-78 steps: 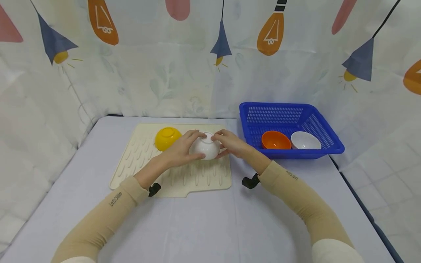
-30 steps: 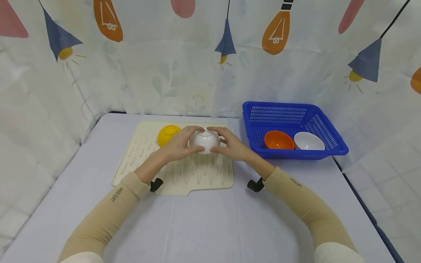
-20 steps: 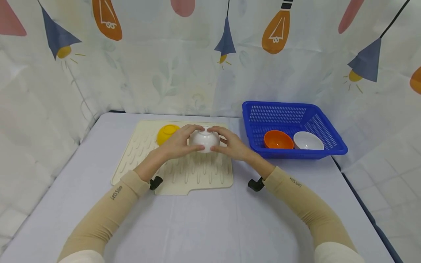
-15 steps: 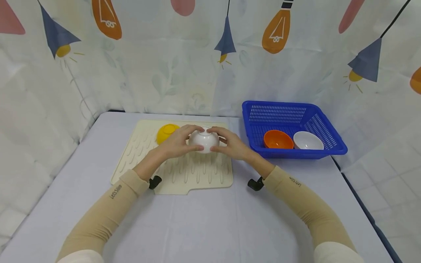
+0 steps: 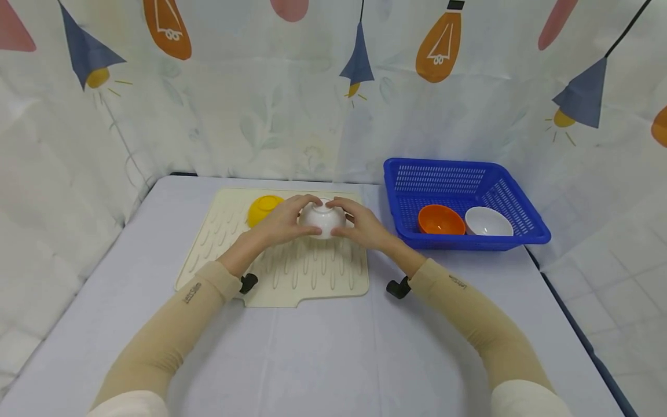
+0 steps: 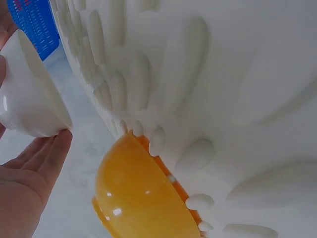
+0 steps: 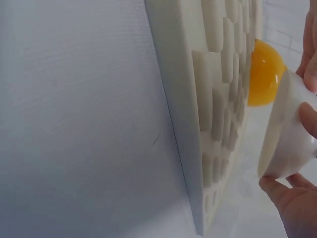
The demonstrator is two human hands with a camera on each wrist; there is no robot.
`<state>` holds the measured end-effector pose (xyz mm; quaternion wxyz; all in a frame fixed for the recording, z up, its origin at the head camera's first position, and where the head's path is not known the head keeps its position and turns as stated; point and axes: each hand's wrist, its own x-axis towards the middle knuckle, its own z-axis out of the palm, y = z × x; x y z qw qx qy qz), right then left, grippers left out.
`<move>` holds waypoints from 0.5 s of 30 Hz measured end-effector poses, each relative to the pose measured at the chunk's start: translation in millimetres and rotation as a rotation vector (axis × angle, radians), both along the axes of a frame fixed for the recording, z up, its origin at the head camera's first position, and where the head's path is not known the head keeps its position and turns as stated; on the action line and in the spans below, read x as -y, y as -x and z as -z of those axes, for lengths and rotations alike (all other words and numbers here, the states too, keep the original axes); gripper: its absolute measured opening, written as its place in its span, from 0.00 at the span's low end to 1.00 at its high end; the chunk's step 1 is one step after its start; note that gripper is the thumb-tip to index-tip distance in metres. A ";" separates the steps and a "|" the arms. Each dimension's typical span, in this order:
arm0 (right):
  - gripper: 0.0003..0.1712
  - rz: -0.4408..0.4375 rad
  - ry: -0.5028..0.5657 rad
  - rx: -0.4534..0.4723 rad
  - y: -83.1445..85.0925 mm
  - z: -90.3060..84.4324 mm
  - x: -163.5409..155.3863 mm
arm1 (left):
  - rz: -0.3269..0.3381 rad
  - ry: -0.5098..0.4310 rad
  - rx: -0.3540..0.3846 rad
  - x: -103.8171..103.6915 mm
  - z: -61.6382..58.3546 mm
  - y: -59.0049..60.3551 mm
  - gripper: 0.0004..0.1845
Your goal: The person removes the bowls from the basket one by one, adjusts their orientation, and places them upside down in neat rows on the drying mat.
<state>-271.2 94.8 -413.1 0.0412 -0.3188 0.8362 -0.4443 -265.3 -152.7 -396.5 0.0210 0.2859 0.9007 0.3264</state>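
On the table (image 5: 323,347), "LetsSlim" sleeves (image 5: 191,292); both hands grip a white bowl (image 5: 323,219).

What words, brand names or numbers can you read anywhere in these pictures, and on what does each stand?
"Let'sSlim", as far as it can be read: small dark print on the left sleeve, near the wrist.
Print on the right sleeve: a like mark, too small and tilted to read.
White bowl, yellow bowl, drying mat, blue basket: no lettering shows.
Curtain: lamp and bulb drawings only, no words.
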 end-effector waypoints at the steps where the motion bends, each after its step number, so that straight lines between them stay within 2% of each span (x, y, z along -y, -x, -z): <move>1: 0.33 0.009 -0.003 0.000 1.4 1.1 0.5 | 0.001 0.000 -0.001 -0.8 0.3 1.8 0.33; 11: 0.33 0.086 -0.042 0.010 14.0 7.3 3.4 | -0.013 0.054 -0.017 -7.2 5.7 19.6 0.32; 15: 0.34 0.098 -0.040 0.018 19.0 10.4 4.5 | -0.030 0.061 0.004 -8.8 6.4 25.3 0.32</move>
